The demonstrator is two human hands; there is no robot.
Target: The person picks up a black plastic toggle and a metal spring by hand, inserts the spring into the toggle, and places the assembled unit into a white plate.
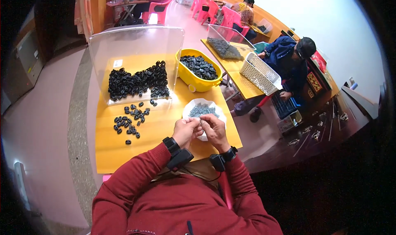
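Observation:
My left hand (186, 132) and my right hand (215, 132) meet at the fingertips over the near rim of a white scalloped bowl (221, 115). Both are closed in a pinch, and whatever they hold is too small to make out. Inside the bowl lies a heap of tiny grey-blue pieces (203, 109). To the left, several loose black oval parts with two holes (128, 121) are scattered on the yellow table (119, 156). Behind them a large pile of the same black parts (138, 81) spills from a clear plastic bin (136, 43).
Beyond the bowl stands a yellow tub (202, 85) full of black parts. At a neighbouring table (241, 76), a person in dark blue (284, 57) sits by a white perforated basket (260, 73). Pink chairs (210, 10) and other seated people are farther back.

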